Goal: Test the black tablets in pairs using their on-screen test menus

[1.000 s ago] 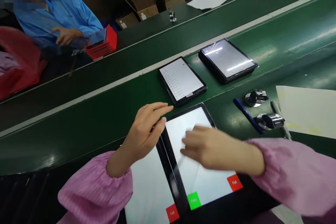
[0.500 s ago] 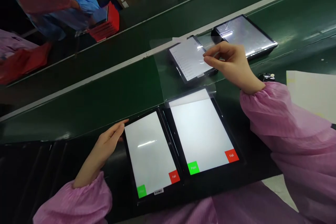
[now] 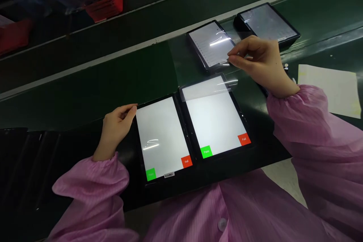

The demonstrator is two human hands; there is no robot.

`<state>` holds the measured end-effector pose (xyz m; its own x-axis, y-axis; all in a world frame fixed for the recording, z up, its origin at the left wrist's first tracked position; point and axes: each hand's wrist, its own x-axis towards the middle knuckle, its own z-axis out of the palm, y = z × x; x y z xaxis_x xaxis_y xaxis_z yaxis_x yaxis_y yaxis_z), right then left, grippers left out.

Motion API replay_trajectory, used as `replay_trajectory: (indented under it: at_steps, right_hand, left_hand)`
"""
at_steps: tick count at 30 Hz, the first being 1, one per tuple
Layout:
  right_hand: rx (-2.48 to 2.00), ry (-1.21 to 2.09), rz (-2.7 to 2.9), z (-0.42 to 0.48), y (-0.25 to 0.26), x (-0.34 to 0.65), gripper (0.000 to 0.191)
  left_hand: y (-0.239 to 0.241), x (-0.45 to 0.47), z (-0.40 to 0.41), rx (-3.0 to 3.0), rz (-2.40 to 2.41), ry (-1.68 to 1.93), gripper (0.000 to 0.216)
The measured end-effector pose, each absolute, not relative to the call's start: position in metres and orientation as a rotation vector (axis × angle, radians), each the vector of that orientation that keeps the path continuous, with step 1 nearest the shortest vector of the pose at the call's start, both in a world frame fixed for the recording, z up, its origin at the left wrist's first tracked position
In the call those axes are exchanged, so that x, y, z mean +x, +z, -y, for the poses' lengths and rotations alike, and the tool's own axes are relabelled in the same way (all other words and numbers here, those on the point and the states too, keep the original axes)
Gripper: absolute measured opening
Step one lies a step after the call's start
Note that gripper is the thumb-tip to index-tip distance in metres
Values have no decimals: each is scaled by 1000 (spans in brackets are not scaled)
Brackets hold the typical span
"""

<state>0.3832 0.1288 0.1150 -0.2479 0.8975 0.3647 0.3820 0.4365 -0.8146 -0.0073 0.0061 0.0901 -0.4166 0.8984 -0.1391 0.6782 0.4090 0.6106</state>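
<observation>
Two tablets with lit white screens lie side by side in front of me, each with a green and a red button at the bottom. At the upper left corner of the left tablet (image 3: 160, 132), my left hand (image 3: 116, 126) pinches the edge between thumb and fingers. My right hand (image 3: 261, 62) is closed in a pinch on a clear plastic film (image 3: 198, 93), above and beyond the right tablet (image 3: 217, 124). The film's lower part overlaps the top of that tablet's screen; its outline is hard to follow elsewhere.
Behind the film lies a stack topped by a tablet with a list screen (image 3: 208, 41). Another tablet stack (image 3: 268, 22) sits farther right. White paper sheets (image 3: 329, 90) lie at right. Across the green bench, a co-worker in blue is near a red stack (image 3: 115, 0).
The view has tipped downward, so the tablets appear higher. My right hand has come closer to the right tablet and slightly rightward with the film. My left hand stays at the left tablet's corner.
</observation>
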Motion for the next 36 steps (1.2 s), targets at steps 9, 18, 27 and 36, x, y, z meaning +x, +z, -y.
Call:
replay_trajectory:
  at_steps: [9, 18, 27, 36]
  right_hand:
    - [-1073, 830, 1794, -103, 121, 387, 7]
    - [-1180, 851, 1783, -68, 116, 387, 12]
    - [-813, 1181, 2559, -18, 113, 400, 26]
    - [-493, 337, 2810, 19, 102, 339, 42]
  left_hand:
    - [93, -9, -1, 1715, -2183, 630, 26]
    - [86, 8, 113, 2732, -1162, 385, 28]
    - [84, -12, 146, 2582, -1345, 364, 15]
    - [79, -7, 139, 2488, -1293, 442, 18]
